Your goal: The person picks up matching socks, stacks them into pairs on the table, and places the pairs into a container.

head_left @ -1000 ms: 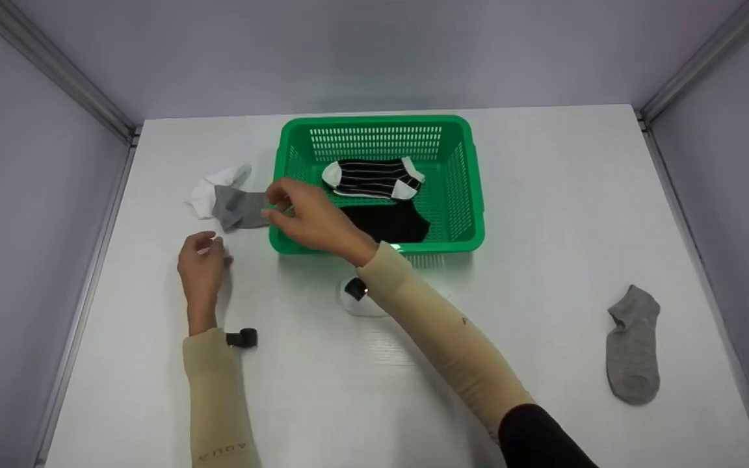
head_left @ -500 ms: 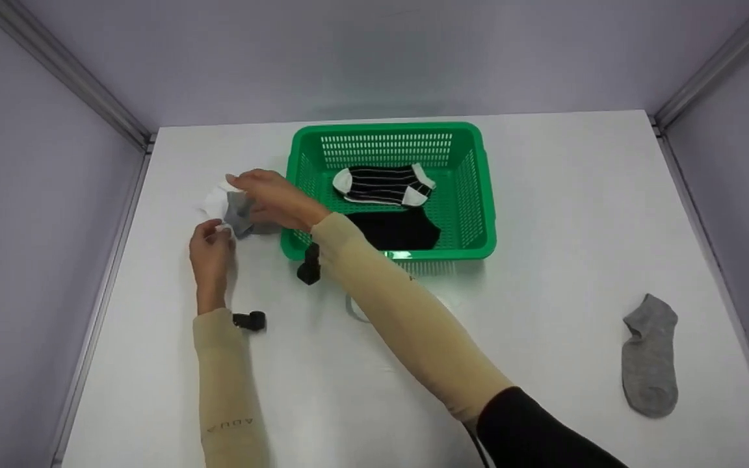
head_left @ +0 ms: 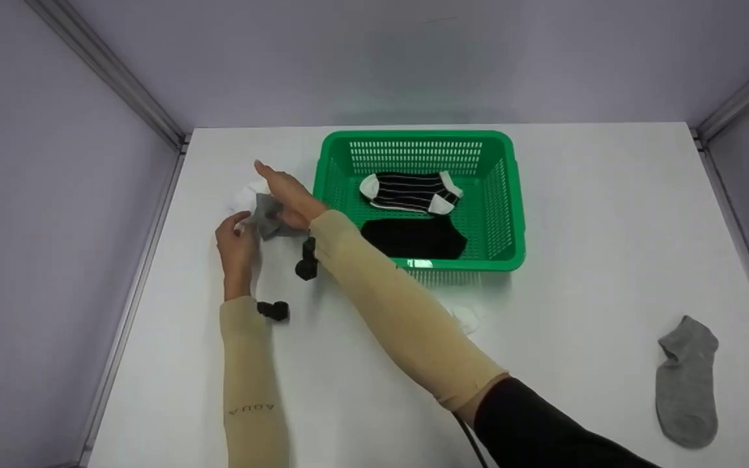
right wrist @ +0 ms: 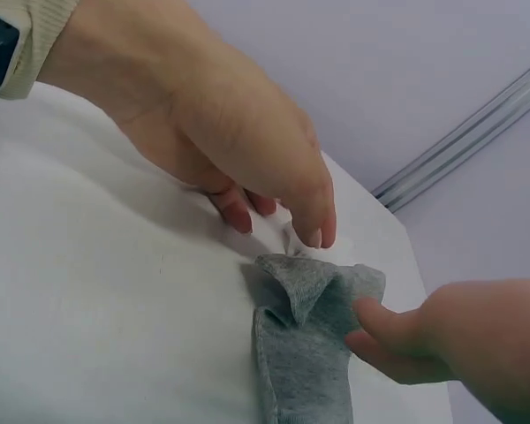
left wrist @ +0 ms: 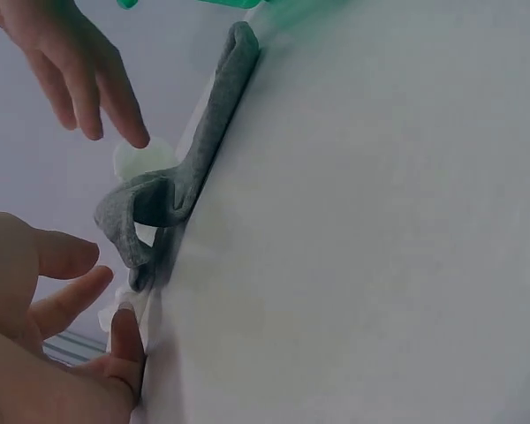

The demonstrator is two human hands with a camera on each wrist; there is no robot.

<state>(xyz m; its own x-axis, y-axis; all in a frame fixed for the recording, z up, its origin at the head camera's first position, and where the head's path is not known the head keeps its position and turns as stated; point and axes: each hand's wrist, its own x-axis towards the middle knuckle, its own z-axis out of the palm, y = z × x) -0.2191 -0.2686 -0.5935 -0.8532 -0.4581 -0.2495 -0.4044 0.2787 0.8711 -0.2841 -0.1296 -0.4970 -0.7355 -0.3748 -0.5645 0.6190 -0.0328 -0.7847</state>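
Observation:
In the head view, my left hand (head_left: 236,250) is at the table's left, its fingertips pinching the edge of a white sock (head_left: 244,197). A crumpled grey sock (head_left: 268,218) lies against the white one, partly behind my right hand (head_left: 293,198). Seen from the left wrist, the right hand's straight fingers (left wrist: 84,84) hang above the grey sock (left wrist: 216,115), whose cuff stands up in a loop. The right wrist view has the right hand (right wrist: 459,336) beside the grey sock (right wrist: 309,353) and the left hand (right wrist: 238,132) over a small visible bit of white sock.
A green basket (head_left: 519,214) stands at the back, holding a striped black-and-white sock pair (head_left: 410,192) and a black sock (head_left: 413,237). Another grey sock (head_left: 688,383) lies flat at right. Something white (head_left: 464,318) shows behind the right sleeve. Walls bound the table.
My right hand has moved left from the basket's rim to above the grey and white socks, its fingers straightening. My left hand has moved up slightly to the white sock. The view has shifted.

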